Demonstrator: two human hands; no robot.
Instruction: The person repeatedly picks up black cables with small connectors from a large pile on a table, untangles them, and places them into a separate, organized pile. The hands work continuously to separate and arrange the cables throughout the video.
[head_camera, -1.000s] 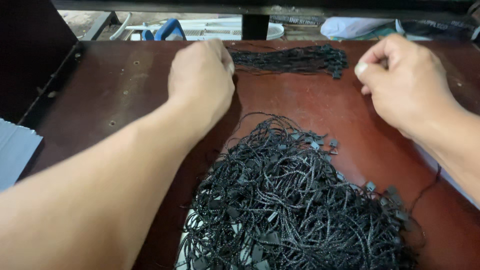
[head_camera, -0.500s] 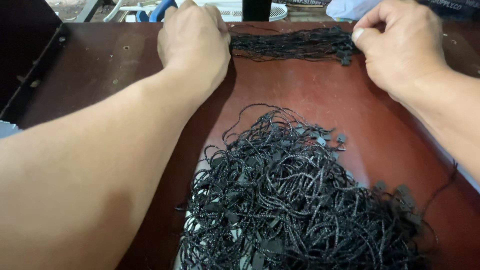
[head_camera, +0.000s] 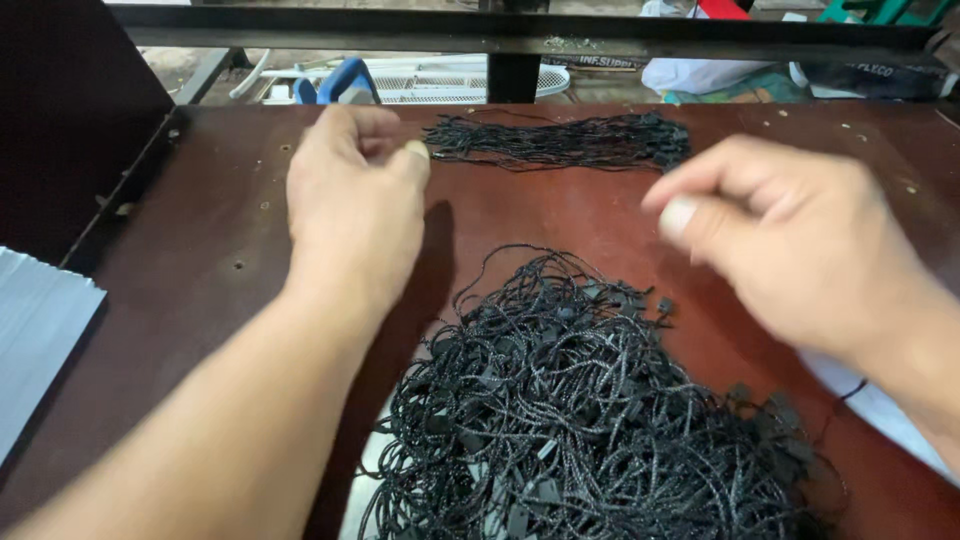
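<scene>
Hands hover over the brown table (head_camera: 220, 240): left hand (head_camera: 355, 205) pinches loosely at the straightened bundle of black cords (head_camera: 560, 142) at twelve o'clock; right hand (head_camera: 800, 245), blurred, curls empty above the tangled pile (head_camera: 580, 410) at six.

Our right hand (head_camera: 800, 250) is smeared with motion blur, so we honestly can't tell whether its grip is pinching anything. The left hand (head_camera: 355, 200) curls its fingertips under, hiding whatever's between them. The tangled pile of black cords (head_camera: 580, 410) runs off the bottom edge, and it covers most of a white sheet (head_camera: 880, 405) peeking out to the pile's right. Left of the pile, a grey ribbed panel (head_camera: 35, 340) is cut off too.
</scene>
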